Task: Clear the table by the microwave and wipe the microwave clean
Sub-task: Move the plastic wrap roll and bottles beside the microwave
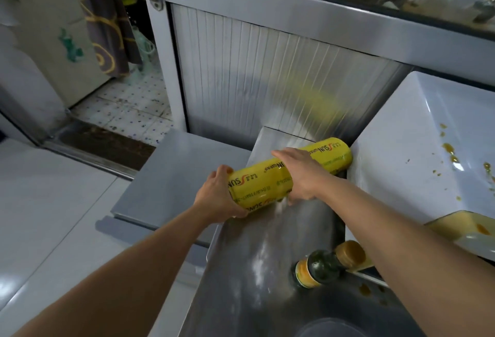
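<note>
Bottle [318, 269], dark glass with a yellow label and brown cap, stands nearest on the steel table [257, 261], close under the right forearm. Yellow stains mark the steel just beside it.

Left hand [217, 197] cups the near end of the yellow cling-wrap roll [289, 173], fingers curled round the end face. Right hand [300, 173] lies over the middle of the roll, fingers draped across the top, thumb side hidden. The roll lies slanted, low over or on the table's far part; contact underneath cannot be told. Its far end sits just beside, perhaps touching, the white microwave [417, 133], whose top carries yellow spatter.

Judgement: the step in hand is moving the roll off the table. The roll is long and glossy; support at both end and middle should be kept, and the far end drawn clear of the microwave's corner before any swing.

Room: the ribbed cabinet panel [267, 79] closes the far side. To the left the table edge drops to a lower steel ledge [171, 176] and then white floor [48, 202]; that side is open. The bottle limits a rightward pull-back.
</note>
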Motion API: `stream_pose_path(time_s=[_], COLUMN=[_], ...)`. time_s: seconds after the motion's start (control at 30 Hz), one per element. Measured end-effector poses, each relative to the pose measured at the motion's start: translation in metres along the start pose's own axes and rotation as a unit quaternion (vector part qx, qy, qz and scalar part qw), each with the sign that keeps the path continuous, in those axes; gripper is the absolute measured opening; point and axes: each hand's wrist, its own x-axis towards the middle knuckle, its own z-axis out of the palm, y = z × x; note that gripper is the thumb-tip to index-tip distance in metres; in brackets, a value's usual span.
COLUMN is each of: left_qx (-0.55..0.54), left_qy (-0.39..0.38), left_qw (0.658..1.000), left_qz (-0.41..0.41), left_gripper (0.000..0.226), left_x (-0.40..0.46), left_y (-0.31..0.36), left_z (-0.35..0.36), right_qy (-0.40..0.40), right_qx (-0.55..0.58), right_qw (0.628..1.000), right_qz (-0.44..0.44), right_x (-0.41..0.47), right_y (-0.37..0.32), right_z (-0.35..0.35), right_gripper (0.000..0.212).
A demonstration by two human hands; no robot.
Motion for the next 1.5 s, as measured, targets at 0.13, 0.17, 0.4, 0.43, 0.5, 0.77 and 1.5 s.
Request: stream_pose_path(time_s=[0.13, 0.17, 0.4, 0.43, 0.5, 0.77, 1.5], left_qx=[0.014, 0.017, 0.026, 0.025, 0.027, 0.025, 0.045], left_qy=[-0.01, -0.012, -0.018, -0.017, -0.014, 0.033, -0.021], left_qw=[0.999, 0.999, 0.998, 0.998, 0.997, 0.988, 0.961], left_qz=[0.027, 0.033, 0.059, 0.063, 0.075, 0.148, 0.271], left_gripper=[0.094, 0.094, 0.094, 0.095, 0.095, 0.092, 0.088], left_x=[0.01, 0.012, 0.024, 0.024, 0.024, 0.031, 0.036], left_y=[-0.009, -0.011, -0.017, -0.015, -0.01, 0.045, 0.22], left_z=[-0.013, -0.016, -0.028, -0.03, -0.037, -0.094, -0.138], right_qy=[-0.016, -0.019, 0.019, 0.03, 0.054, 0.164, 0.237], right_qx=[-0.065, -0.08, -0.125, -0.128, -0.126, -0.003, 0.472], right_qw=[0.997, 0.995, 0.986, 0.984, 0.983, 0.985, 0.84], right_qz=[-0.036, -0.048, -0.109, -0.116, -0.124, -0.058, 0.126], right_x=[0.016, 0.019, 0.035, 0.036, 0.038, 0.022, -0.031], right_y=[-0.004, -0.005, 0.0, 0.001, 0.003, 0.007, 0.024], right_z=[0.001, 0.001, 0.006, 0.007, 0.007, -0.024, -0.064], right_gripper=[0.123, 0.123, 0.117, 0.114, 0.107, 0.101, 0.08])
